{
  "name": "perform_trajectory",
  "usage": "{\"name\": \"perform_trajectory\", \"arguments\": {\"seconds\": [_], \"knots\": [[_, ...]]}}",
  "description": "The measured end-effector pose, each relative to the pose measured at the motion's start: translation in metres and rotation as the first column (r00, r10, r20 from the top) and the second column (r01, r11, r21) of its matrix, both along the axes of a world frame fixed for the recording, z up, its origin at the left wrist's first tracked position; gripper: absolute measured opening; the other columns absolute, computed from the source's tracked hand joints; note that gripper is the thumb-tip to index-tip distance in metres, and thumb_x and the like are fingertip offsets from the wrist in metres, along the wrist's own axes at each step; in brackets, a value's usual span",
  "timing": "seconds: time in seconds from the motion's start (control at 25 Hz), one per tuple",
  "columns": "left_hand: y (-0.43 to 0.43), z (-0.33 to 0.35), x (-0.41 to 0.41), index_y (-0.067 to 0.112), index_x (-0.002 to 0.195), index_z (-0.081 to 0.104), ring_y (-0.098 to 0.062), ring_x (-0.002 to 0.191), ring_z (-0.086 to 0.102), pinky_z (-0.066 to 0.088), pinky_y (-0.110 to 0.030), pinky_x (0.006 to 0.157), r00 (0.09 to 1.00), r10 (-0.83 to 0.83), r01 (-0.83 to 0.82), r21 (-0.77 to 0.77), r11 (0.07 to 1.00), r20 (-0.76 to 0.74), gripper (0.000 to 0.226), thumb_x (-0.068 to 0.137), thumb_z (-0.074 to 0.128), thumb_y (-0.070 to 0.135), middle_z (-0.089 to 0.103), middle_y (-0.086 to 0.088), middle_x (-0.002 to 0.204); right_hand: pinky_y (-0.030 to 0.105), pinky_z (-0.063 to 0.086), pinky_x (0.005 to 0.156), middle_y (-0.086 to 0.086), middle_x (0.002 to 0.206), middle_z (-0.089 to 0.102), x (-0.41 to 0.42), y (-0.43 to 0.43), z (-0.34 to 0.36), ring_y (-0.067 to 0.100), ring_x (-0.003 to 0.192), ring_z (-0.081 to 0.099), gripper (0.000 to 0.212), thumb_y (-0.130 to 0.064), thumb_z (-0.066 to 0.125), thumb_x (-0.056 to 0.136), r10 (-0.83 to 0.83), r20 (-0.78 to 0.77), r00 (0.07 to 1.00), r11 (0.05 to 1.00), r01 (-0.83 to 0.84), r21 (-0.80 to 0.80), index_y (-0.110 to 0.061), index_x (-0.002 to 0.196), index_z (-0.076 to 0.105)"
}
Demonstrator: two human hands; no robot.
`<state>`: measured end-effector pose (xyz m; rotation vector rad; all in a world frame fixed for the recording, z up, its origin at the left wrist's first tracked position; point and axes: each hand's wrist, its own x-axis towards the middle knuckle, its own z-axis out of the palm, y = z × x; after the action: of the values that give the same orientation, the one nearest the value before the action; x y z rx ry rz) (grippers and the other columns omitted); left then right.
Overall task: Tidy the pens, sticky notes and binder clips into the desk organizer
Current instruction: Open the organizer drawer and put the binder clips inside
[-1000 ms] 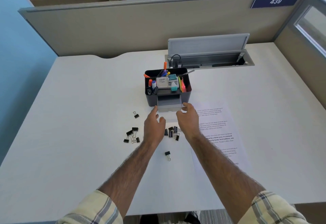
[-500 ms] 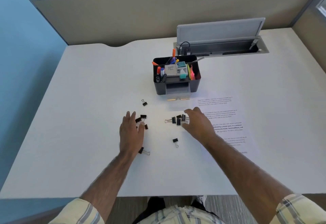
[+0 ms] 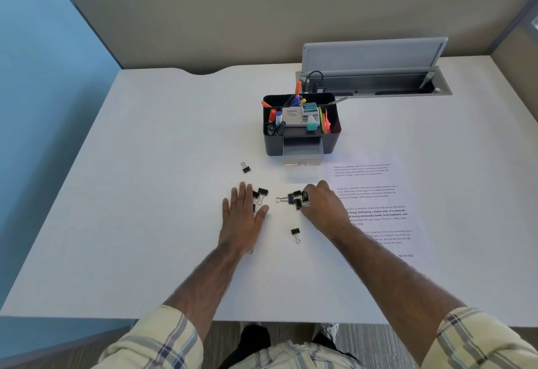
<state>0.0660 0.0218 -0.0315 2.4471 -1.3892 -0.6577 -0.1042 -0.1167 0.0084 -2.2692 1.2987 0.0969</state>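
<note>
Binder clips lie loose on the desk (image 3: 151, 194) just in front of the organizer (image 3: 332, 138), its small drawer (image 3: 302, 162) pulled open. Right hand (image 3: 324, 203) curls over a cluster of clips (image 3: 297, 198), fingertips pinching them; left hand (image 3: 243, 214) lies flat, fingers spread, over a second bunch (image 3: 260, 194). Risk, prob.: springy clips slip from an overfull grab, or wire handles snag each other. Strays (image 3: 246, 167) and (image 3: 295, 233) sit apart. Printed sheet (image 3: 378, 194) lies under right wrist and could drag. Plenty of bare desk to the left; near edge well back.

The left hand (image 3: 243, 217) is laid flat, fingers spread; the right hand (image 3: 326, 204) is curled, fingertips pinched together.
</note>
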Motion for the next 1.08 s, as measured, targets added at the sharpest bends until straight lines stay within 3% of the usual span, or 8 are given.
{"name": "perform_trajectory", "arguments": {"seconds": [0.08, 0.2, 0.32, 0.44, 0.56, 0.76, 0.96, 1.08], "knots": [[0.003, 0.004, 0.003, 0.021, 0.161, -0.006, -0.013, 0.154, -0.015, -0.009, -0.039, 0.125, 0.999, -0.007, 0.004, -0.074, 0.997, -0.038, 0.070, 0.104, 0.018, 0.055, -0.018, 0.007, 0.166, 0.039, 0.053, 0.074, 0.010, 0.111, 0.049, -0.003, -0.002, 0.000, 0.033, 0.092, 0.059, 0.027, -0.012, 0.058, 0.088, -0.013, 0.021, 1.000, 1.000, 0.013, -0.003, -0.011, 0.115, 0.059], [0.036, 0.005, 0.003, 0.016, 0.161, -0.006, -0.017, 0.155, -0.014, -0.005, -0.041, 0.126, 0.983, 0.003, 0.022, -0.137, 0.990, 0.183, 0.073, 0.105, 0.018, 0.057, -0.016, 0.000, 0.168, 0.039, 0.054, 0.077, 0.007, 0.114, 0.052, -0.009, -0.004, -0.002, 0.030, 0.095, 0.060, 0.027, -0.018, 0.059, 0.091, -0.056, 0.068, 0.996, 0.998, 0.057, -0.010, -0.015, 0.117, 0.062], [0.063, -0.009, -0.005, 0.011, 0.160, -0.005, -0.024, 0.155, -0.010, 0.005, -0.048, 0.126, 0.947, -0.042, 0.057, -0.039, 0.998, 0.318, 0.079, 0.102, 0.018, 0.060, -0.014, -0.006, 0.168, 0.038, 0.053, 0.079, 0.005, 0.116, 0.055, -0.012, -0.005, -0.003, 0.027, 0.097, 0.061, 0.026, -0.022, 0.059, 0.093, -0.076, 0.126, 0.989, 0.997, 0.078, -0.010, -0.015, 0.118, 0.063], [0.046, -0.015, -0.004, 0.011, 0.160, -0.005, -0.023, 0.155, -0.011, 0.005, -0.049, 0.125, 0.965, -0.018, 0.019, 0.000, 1.000, 0.262, 0.081, 0.100, 0.010, 0.063, -0.014, -0.006, 0.168, 0.038, 0.053, 0.080, 0.004, 0.116, 0.056, -0.010, -0.006, -0.004, 0.025, 0.095, 0.062, 0.025, -0.025, 0.057, 0.096, -0.072, 0.153, 0.986, 0.997, 0.077, -0.025, -0.015, 0.118, 0.064], [0.014, -0.012, 0.002, 0.015, 0.160, -0.007, -0.018, 0.154, -0.015, -0.003, -0.048, 0.125, 0.974, -0.056, 0.070, -0.056, 0.996, 0.218, 0.083, 0.097, 0.000, 0.068, -0.017, -0.002, 0.168, 0.037, 0.053, 0.081, 0.001, 0.116, 0.057, -0.010, -0.007, -0.002, 0.022, 0.094, 0.063, 0.025, -0.029, 0.057, 0.098, -0.067, 0.175, 0.982, 0.997, 0.074, -0.030, -0.018, 0.118, 0.065], [-0.038, -0.005, 0.032, 0.016, 0.160, -0.006, -0.020, 0.155, -0.010, -0.010, -0.046, 0.124, 0.988, 0.016, -0.001, -0.094, 0.996, 0.153, 0.090, 0.090, -0.011, 0.072, -0.012, -0.003, 0.169, 0.035, 0.053, 0.081, -0.003, 0.114, 0.058, -0.015, -0.012, 0.000, 0.019, 0.092, 0.063, 0.023, -0.029, 0.056, 0.098, -0.050, 0.155, 0.987, 0.997, 0.058, -0.045, -0.020, 0.117, 0.066], [-0.051, -0.013, 0.018, 0.014, 0.161, -0.001, -0.019, 0.155, -0.012, -0.009, -0.043, 0.125, 0.987, -0.089, 0.101, -0.087, 0.991, 0.134, 0.097, 0.086, -0.016, 0.075, -0.012, -0.003, 0.169, 0.035, 0.053, 0.081, -0.002, 0.116, 0.059, -0.018, -0.020, -0.002, 0.018, 0.094, 0.063, 0.024, -0.022, 0.055, 0.097, -0.046, 0.122, 0.991, 0.998, 0.050, -0.027, -0.020, 0.119, 0.066], [-0.049, -0.010, 0.002, 0.015, 0.161, 0.006, -0.016, 0.155, -0.012, -0.012, -0.038, 0.124, 0.991, -0.114, 0.122, -0.116, 0.986, 0.073, 0.091, 0.091, -0.009, 0.071, -0.008, -0.002, 0.169, 0.036, 0.053, 0.083, -0.002, 0.118, 0.059, -0.012, -0.021, 0.000, 0.019, 0.098, 0.063, 0.025, -0.019, 0.058, 0.096, -0.021, 0.120, 0.993, 0.999, 0.024, -0.025, -0.020, 0.120, 0.066]]}}
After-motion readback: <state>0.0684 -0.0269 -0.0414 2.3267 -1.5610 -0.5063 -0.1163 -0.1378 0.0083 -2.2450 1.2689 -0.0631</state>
